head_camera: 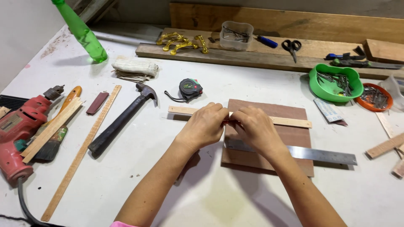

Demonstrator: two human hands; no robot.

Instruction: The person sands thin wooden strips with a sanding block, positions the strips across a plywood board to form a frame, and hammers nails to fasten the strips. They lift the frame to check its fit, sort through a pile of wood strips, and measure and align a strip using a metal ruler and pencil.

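We see both hands meeting over the far edge of a brown plywood panel [290, 136], which serves as our landmark on the white worktop [210, 197]. The left hand [205, 126] and the right hand [255, 129] are each curled narrow, fingertips pinched together on a small item between them; it is too hidden for us to identify. The pinch sits directly above a thin wooden strip [290, 122] lying across the panel's far edge, probably so the strip steadies the work. A steel ruler [322, 154] lies across the panel's near part and juts past its right side, within reach for measuring. Just beyond the panel's far-left corner rests a tape measure [190, 89]; left of the panel lies a claw hammer [122, 120], and further left a long wooden slat [80, 153] and a red power drill [19, 130]. To the panel's far right stands a green bowl [335, 82] of nails.
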